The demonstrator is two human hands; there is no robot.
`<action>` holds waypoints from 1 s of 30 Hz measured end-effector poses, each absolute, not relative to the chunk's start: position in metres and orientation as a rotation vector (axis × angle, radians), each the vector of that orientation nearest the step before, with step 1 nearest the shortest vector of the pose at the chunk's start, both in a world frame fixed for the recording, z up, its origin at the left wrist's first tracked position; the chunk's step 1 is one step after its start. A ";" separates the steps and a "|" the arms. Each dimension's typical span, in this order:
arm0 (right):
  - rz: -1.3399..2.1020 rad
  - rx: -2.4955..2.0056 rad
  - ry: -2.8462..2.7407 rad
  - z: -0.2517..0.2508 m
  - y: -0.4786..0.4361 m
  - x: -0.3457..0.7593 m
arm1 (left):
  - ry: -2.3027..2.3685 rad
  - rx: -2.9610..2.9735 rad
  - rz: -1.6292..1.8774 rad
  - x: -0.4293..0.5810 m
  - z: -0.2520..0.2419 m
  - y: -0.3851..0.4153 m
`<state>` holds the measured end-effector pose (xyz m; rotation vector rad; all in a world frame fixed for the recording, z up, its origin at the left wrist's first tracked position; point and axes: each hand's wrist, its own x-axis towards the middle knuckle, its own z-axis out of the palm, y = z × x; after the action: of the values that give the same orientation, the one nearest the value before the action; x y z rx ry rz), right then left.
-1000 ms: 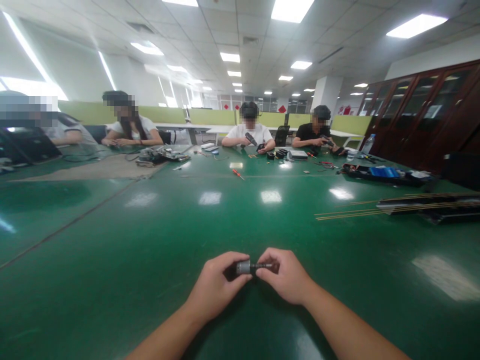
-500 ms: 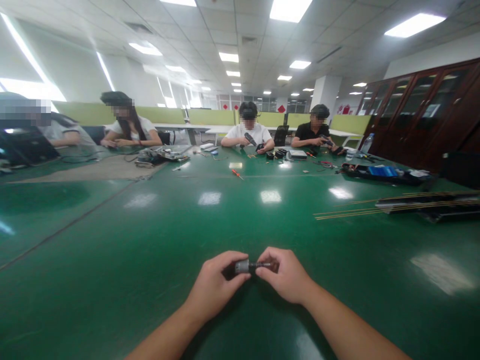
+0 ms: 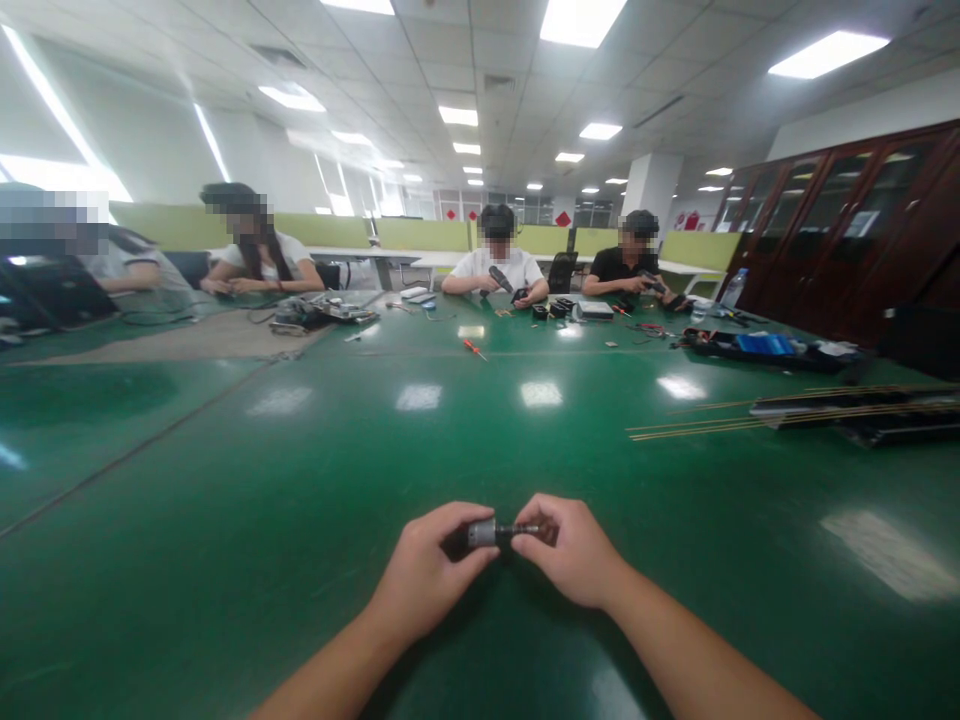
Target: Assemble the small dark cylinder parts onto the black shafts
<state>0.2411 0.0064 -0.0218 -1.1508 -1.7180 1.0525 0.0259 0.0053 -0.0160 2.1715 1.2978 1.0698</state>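
My left hand (image 3: pixel 427 575) is closed around a small cylindrical part (image 3: pixel 481 532) with a silver end, held just above the green table (image 3: pixel 225 520). A thin dark shaft (image 3: pixel 517 529) sticks out of that part to the right. My right hand (image 3: pixel 574 550) pinches the far end of the shaft between thumb and fingers. Both hands meet near the table's front edge, in the middle of the view.
Several people sit at the table's far side, working on small devices (image 3: pixel 592 310). A red screwdriver (image 3: pixel 474 348) lies mid-table. Thin rods and a dark tray (image 3: pixel 862 415) lie at the right, a black case with blue items (image 3: pixel 765 346) behind. Wooden cabinets (image 3: pixel 847 230) line the right wall.
Both hands have stayed almost in place; the part and shaft have shifted a little to the left between my fingers.
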 end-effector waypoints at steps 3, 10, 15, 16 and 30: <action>1.041 -1.151 -1.720 -0.022 0.007 0.241 | 1.297 2.168 1.081 0.026 -0.016 0.006; 1.055 -1.160 -1.711 -0.025 0.008 0.241 | 1.317 2.139 1.057 0.026 -0.018 0.006; 1.039 -1.166 -1.715 -0.024 0.008 0.242 | 1.325 2.124 1.070 0.027 -0.017 0.006; 1.037 -1.166 -1.715 -0.024 0.009 0.243 | 1.327 2.119 1.076 0.027 -0.016 0.006; 1.031 -1.154 -1.708 -0.024 0.008 0.243 | 1.322 2.115 1.075 0.025 -0.020 0.007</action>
<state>0.2434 0.0085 -0.0236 -1.1538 -1.7080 1.0306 0.0253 0.0075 -0.0197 2.1147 1.3216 1.0745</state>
